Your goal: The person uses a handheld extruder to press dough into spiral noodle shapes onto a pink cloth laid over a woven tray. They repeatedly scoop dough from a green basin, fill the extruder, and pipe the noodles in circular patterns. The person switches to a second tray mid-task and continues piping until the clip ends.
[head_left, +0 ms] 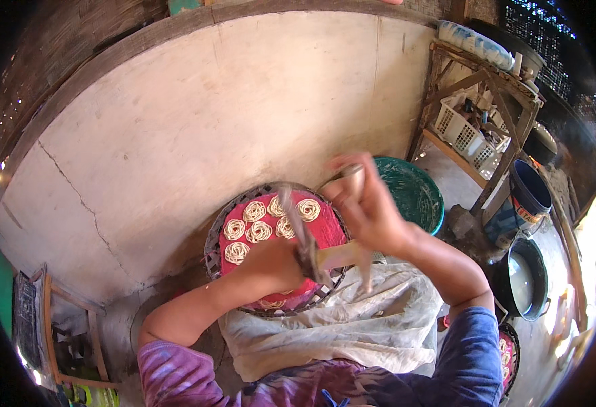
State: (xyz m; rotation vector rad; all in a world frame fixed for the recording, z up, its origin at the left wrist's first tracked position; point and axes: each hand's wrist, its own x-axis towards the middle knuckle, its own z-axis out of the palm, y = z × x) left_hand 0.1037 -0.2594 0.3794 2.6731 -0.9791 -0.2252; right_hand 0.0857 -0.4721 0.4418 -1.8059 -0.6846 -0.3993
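Note:
My left hand [279,266] is closed around a motion-blurred tool [306,251] with a grey bar and a pale tan part, perhaps a hand press; its exact kind is unclear. To its right, my raised right hand [364,200] has its fingers curled round a short, pale, round-ended cylinder [354,178]. Below and beyond my left hand is a round woven tray [214,251] lined with pink cloth [330,234]. Several coiled nests of pale noodle-like strands, such as one nest [237,253], lie on the cloth. My left forearm hides part of the tray.
A whitish cloth [332,329] drapes in front of me. Right of the tray stand a green basin [410,193], a dark bucket [530,190] and a black pot [525,278]. A wooden rack [457,159] holds a white basket [464,139]. A pale wall [223,115] rises behind.

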